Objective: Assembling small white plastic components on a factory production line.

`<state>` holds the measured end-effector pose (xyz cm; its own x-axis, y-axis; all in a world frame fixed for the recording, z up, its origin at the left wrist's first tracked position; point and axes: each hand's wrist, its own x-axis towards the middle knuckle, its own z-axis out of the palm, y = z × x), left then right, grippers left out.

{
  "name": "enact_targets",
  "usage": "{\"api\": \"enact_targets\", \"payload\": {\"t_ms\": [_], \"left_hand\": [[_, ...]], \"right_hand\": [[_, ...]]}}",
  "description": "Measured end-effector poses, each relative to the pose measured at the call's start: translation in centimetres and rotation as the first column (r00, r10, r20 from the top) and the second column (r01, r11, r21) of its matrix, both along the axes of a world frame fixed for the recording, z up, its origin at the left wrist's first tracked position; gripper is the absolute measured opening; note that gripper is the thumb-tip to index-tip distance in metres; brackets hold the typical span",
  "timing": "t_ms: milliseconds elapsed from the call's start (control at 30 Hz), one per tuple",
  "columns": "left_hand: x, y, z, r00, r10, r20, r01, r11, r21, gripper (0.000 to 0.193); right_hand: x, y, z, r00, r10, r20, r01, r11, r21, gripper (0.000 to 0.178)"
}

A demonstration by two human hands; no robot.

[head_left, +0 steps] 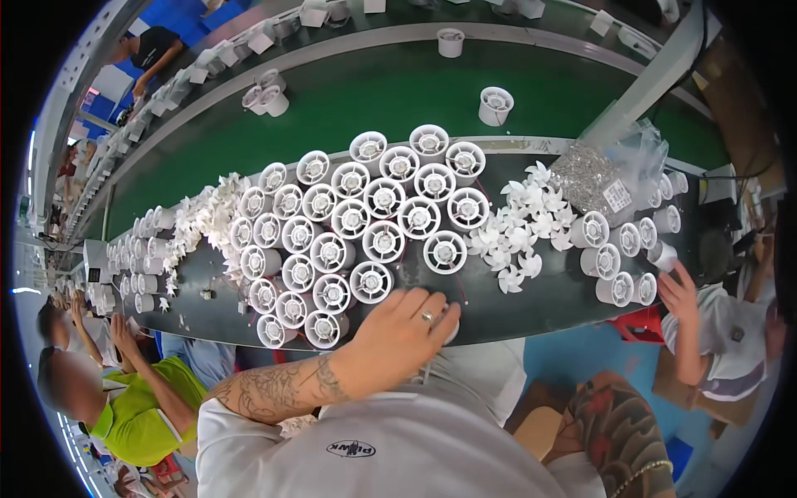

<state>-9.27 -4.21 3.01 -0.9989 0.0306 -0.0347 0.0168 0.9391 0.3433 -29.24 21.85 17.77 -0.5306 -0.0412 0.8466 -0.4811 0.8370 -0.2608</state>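
Note:
My left hand (400, 332) reaches in across my body to the near table edge. Its fingers are curled over a white round part (452, 334), of which only a curved rim shows; it looks like one of the fan housings. Just beyond stand many white cylindrical fan housings (383, 241), upright and packed together, each with a spoked ring and a round hub. My right forearm (618, 432), with a bead bracelet, hangs at the lower right; its hand is out of the picture.
White fan blades lie in one heap (523, 220) right of the housings and another (212, 212) left. A clear bag of small metal parts (585, 178) sits back right. Beyond runs a green conveyor (374, 91) carrying several housings. A co-worker's hand (681, 290) touches a housing at right.

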Motion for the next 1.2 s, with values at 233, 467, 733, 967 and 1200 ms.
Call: {"api": "enact_targets", "payload": {"t_ms": [233,467,733,967,1200], "left_hand": [[0.0,-1.1,-1.4,0.943,0.129,-0.308,-0.195,0.962,-0.194,0.034],[7.7,-2.5,2.1,0.781,0.411,-0.471,-0.386,0.91,0.153,0.031],[21.9,-12.0,-4.0,0.154,0.801,-0.578,-0.923,0.326,0.205,0.016],[28.3,-17.0,-7.8,0.065,0.859,-0.507,-0.98,0.151,0.129,0.028],[28.5,-27.9,-9.0,0.074,0.982,-0.174,-0.984,0.101,0.147,0.035]], "right_hand": [[-1.5,-9.5,-1.8,0.786,0.578,0.22,-0.576,0.814,-0.08,0.043],[-5.9,-26.4,-10.9,0.266,0.848,0.458,-0.849,0.431,-0.306,0.056],[-20.0,-33.8,-23.4,0.233,0.667,0.708,-0.904,0.417,-0.095,0.045],[-9.1,-26.2,-14.6,0.255,0.828,0.499,-0.7,0.514,-0.495,0.038],[8.5,-9.8,-17.9,0.466,0.68,0.565,-0.682,0.683,-0.26,0.039]]}}
